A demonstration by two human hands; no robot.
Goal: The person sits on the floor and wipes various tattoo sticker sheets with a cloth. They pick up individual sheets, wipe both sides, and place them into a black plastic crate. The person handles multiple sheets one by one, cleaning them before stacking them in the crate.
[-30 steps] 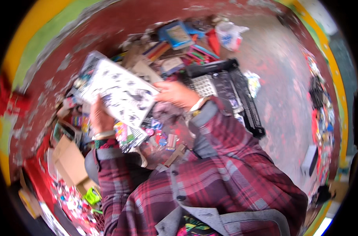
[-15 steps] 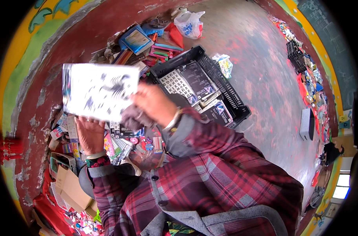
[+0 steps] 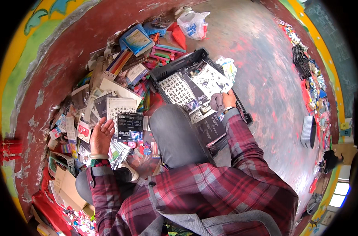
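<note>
Our right hand (image 3: pixel 227 99) pinches the white patterned sheet (image 3: pixel 211 80) over the black crate (image 3: pixel 175 69), at one o'clock. We should lay it flat. Our left hand (image 3: pixel 101 135), fingers spread, hovers at nine.

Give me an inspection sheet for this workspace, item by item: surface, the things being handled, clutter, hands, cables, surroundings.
Surface: worn red-painted floor, patchy and scuffed.
Job's things: black plastic crate holding a white sheet with black shapes and a lettered sheet.
Clutter: heap of packets, sheets and booklets against the wall; white plastic bag beyond it.
Hands: left hand open, palm up, over the heap; right hand at the sheets in the crate, grip unclear.
Cables: nothing seen.
Surroundings: yellow and green painted wall; more goods along the far edge.
</note>
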